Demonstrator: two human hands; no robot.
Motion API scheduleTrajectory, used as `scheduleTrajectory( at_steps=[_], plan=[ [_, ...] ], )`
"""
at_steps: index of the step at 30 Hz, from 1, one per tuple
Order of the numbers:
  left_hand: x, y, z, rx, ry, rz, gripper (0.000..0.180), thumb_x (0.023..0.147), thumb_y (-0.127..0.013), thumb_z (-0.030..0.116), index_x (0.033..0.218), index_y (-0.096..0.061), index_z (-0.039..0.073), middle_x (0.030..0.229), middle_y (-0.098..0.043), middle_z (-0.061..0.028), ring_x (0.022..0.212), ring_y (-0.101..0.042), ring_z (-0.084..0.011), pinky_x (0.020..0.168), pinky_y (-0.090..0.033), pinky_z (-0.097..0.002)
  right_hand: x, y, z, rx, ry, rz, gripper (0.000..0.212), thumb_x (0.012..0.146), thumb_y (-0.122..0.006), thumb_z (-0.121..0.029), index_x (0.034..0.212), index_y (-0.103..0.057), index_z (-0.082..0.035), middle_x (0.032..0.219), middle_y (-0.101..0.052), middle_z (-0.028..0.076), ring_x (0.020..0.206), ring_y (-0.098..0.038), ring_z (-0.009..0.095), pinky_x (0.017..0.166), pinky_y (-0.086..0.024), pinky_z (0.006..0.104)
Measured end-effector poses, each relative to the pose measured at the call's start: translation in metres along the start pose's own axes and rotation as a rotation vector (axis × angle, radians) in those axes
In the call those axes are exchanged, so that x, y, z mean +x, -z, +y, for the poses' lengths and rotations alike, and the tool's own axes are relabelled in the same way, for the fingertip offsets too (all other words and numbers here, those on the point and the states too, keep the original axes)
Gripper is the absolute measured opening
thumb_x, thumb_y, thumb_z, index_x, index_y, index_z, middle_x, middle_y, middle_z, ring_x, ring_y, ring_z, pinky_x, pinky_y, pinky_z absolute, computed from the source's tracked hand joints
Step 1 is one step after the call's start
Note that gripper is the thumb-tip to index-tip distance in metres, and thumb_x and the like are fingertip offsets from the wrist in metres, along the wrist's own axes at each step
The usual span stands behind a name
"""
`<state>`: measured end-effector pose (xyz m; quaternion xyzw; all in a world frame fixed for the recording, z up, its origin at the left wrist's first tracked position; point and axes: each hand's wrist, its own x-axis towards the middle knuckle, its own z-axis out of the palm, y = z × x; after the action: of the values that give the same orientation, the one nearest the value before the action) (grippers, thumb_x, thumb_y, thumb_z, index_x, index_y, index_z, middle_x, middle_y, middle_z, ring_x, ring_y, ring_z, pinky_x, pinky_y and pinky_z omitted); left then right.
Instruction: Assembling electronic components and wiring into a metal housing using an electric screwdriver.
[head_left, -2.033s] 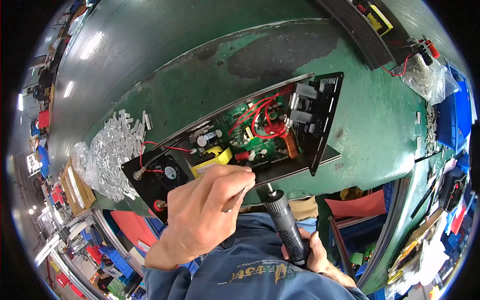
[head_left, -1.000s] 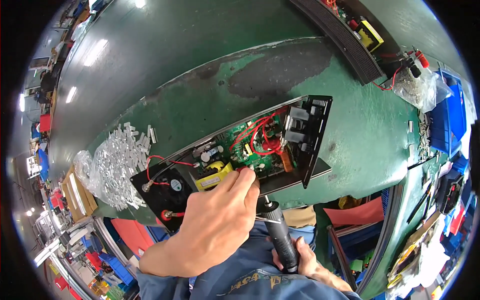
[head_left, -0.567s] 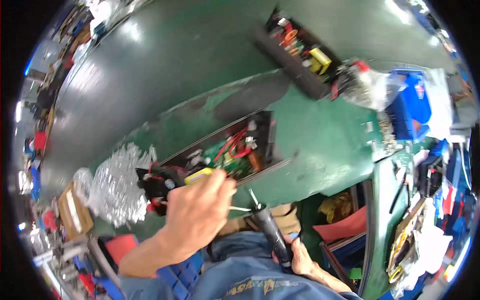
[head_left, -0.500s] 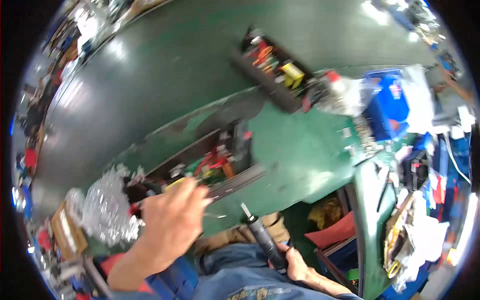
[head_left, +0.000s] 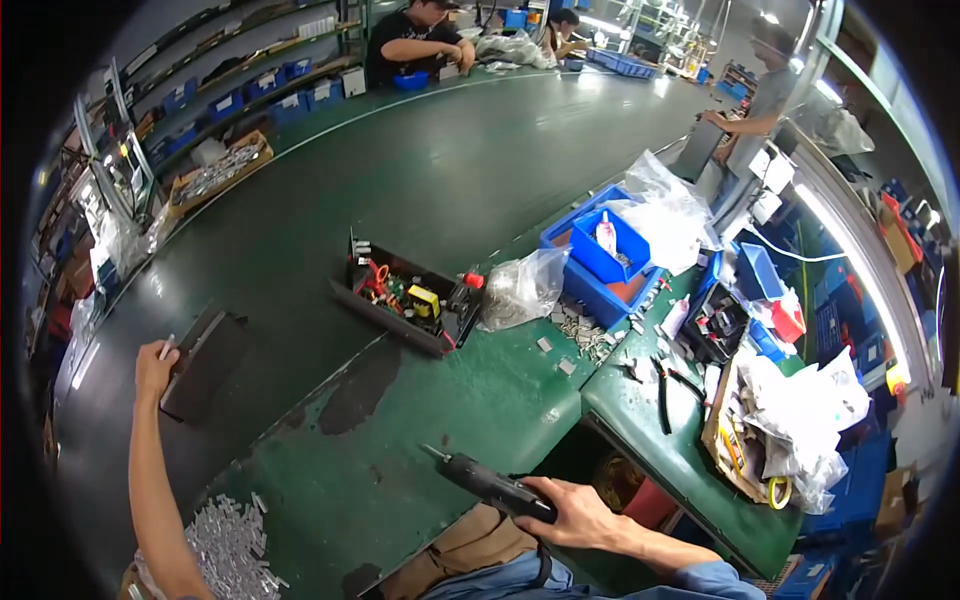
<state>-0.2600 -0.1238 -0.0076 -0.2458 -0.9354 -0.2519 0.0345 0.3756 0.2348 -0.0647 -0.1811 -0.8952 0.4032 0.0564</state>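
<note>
My left hand [head_left: 155, 370] is stretched out to the far left, its fingers closed at the end of a dark rectangular case [head_left: 207, 366], which shows a plain side; a small pale piece is by the fingertips. My right hand [head_left: 580, 515] is wrapped round a black electric screwdriver [head_left: 497, 487], whose metal bit points left above the green bench top [head_left: 420, 425]. Farther off, in the middle, sits an open dark case [head_left: 440, 345] holding a circuit board with a yellow transformer, red and orange parts and wires.
Small clear plastic pieces [head_left: 230, 545] are heaped at the lower left. Right of the open case are a clear plastic bag [head_left: 525, 290], blue bins [head_left: 560, 240], scattered metal bits [head_left: 590, 335] and black-handled pliers [head_left: 665, 395]. A person [head_left: 410, 45] works across the dark belt [head_left: 440, 150]; another stands right.
My left hand has moved far to the left, and the nearer case is now there with it. My right hand still holds the screwdriver, now turned more leftward. The view has tilted up.
</note>
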Motion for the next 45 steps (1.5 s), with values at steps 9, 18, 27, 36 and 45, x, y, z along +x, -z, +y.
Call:
scheduleTrajectory(
  at_steps=[9, 18, 27, 36, 45],
  plan=[
    [-0.064, -0.052, 0.114, 0.153, -0.161, 0.322, 0.018, 0.093, -0.068, 0.013, 0.110, -0.071, 0.006, 0.111, -0.072, -0.0133, 0.105, -0.069, -0.0341, 0.090, -0.053, -0.0397, 0.075, 0.023, -0.004, -0.267, 0.260, 0.328, 0.042, 0.089, -0.076, -0.028, 0.119, -0.065, -0.002, 0.112, -0.063, 0.017, 0.104, -0.059, 0.035, 0.089, -0.050, 0.0432],
    [-0.115, -0.114, 0.246, -0.343, -0.200, -0.197, 0.024, 0.097, -0.070, 0.022, 0.102, -0.073, -0.002, 0.089, -0.075, -0.0105, 0.085, -0.070, -0.0148, 0.079, -0.053, -0.0302, 0.102, 0.055, 0.084, -0.300, 0.095, 0.560, 0.035, 0.081, -0.085, -0.026, 0.099, -0.066, -0.002, 0.079, -0.060, 0.010, 0.076, -0.060, 0.026, 0.069, -0.049, 0.0362],
    [-0.081, -0.205, 0.338, -0.689, 0.170, -0.713, 0.072, 0.104, -0.045, 0.055, 0.106, -0.066, -0.014, 0.092, -0.076, -0.0214, 0.071, -0.075, -0.0265, 0.056, -0.050, -0.0372, 0.076, 0.055, 0.070, -0.392, 0.153, 0.530, 0.031, 0.085, -0.081, -0.024, 0.103, -0.067, -0.003, 0.095, -0.061, 0.013, 0.092, -0.059, 0.031, 0.082, -0.047, 0.0385],
    [-0.043, -0.244, 0.318, -0.325, -0.059, -0.500, 0.053, 0.100, -0.045, 0.039, 0.095, -0.068, -0.008, 0.096, -0.073, -0.0278, 0.083, -0.074, -0.0371, 0.070, -0.053, -0.0466, 0.053, 0.029, 0.007, -0.186, 0.133, 0.419, 0.038, 0.088, -0.075, -0.017, 0.121, -0.063, -0.001, 0.116, -0.062, 0.017, 0.110, -0.060, 0.034, 0.094, -0.048, 0.0408],
    [-0.072, -0.110, 0.317, -0.282, -0.133, -0.231, 0.055, 0.098, -0.045, 0.036, 0.084, -0.065, -0.013, 0.086, -0.064, -0.0365, 0.094, -0.064, -0.0538, 0.086, -0.047, -0.0541, 0.067, 0.003, 0.013, -0.325, 0.180, 0.407, 0.061, 0.084, -0.075, -0.018, 0.136, -0.052, 0.002, 0.116, -0.059, 0.020, 0.106, -0.055, 0.037, 0.094, -0.047, 0.0447]
  ],
)
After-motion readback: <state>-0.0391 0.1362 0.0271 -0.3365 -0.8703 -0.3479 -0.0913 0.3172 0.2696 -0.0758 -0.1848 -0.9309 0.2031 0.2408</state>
